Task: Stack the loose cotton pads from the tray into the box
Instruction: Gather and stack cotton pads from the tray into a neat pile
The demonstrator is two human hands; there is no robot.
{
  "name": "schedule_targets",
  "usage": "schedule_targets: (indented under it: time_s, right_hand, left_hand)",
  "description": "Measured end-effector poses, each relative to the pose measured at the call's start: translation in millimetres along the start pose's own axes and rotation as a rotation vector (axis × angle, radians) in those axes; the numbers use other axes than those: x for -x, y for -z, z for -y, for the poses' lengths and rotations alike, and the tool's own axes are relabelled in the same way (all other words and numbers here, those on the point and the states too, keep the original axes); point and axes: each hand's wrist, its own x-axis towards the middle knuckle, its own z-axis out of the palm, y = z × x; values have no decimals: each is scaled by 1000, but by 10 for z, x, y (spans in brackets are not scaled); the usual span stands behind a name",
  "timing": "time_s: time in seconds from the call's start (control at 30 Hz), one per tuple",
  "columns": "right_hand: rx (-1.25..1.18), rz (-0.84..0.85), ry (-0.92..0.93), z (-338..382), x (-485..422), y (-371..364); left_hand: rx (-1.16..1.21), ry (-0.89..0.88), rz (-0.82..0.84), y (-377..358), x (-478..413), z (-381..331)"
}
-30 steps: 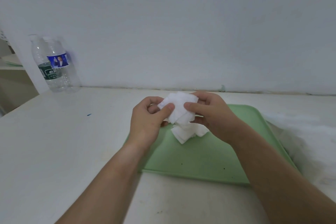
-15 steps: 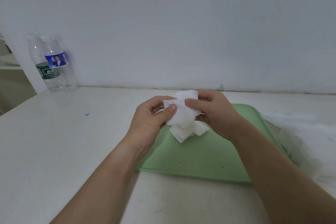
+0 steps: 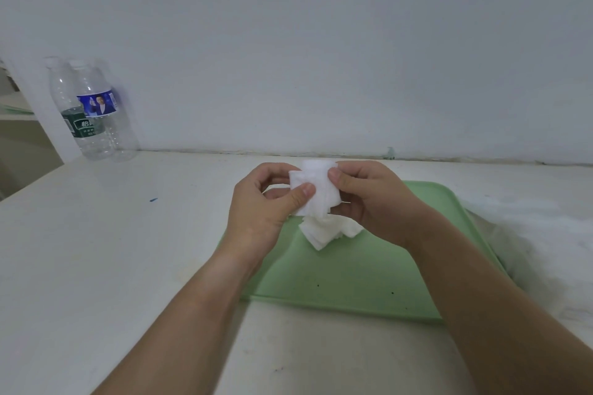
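Note:
A small bunch of white square cotton pads [image 3: 316,189] is held above the far left part of the green tray [image 3: 359,279]. My left hand [image 3: 266,205] pinches the bunch from the left with thumb on top, and my right hand [image 3: 369,196] grips it from the right. A loose pile of cotton pads [image 3: 327,231] lies on the tray just under the held bunch, partly hidden by my hands. No box is in view.
Two clear plastic water bottles [image 3: 93,112] stand at the back left against the wall. A white fluffy heap [image 3: 545,234] lies right of the tray. The white table [image 3: 96,250] meets the wall close behind the tray.
Both hands have drawn the held pads closer together into a tighter bunch and raised them slightly. The pile on the tray has stayed in place.

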Motion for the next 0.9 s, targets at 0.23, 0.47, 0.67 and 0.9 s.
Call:
schedule_targets:
  time_s: [0.23,0.47,0.67,0.9]
  right_hand:
    - [-42,64,9,15,31,25]
    - [26,47,0,8,36,-2]
    - [68,-1,19,-7,34,-1]
    - [78,-118,55,5,23,-46]
  left_hand:
    - [62,87,14,-6,8,16]
    - [28,103,28,-13,17,13]
    - [25,129,14,-7,1,30]
    - [120,154,74,-1,2,14]
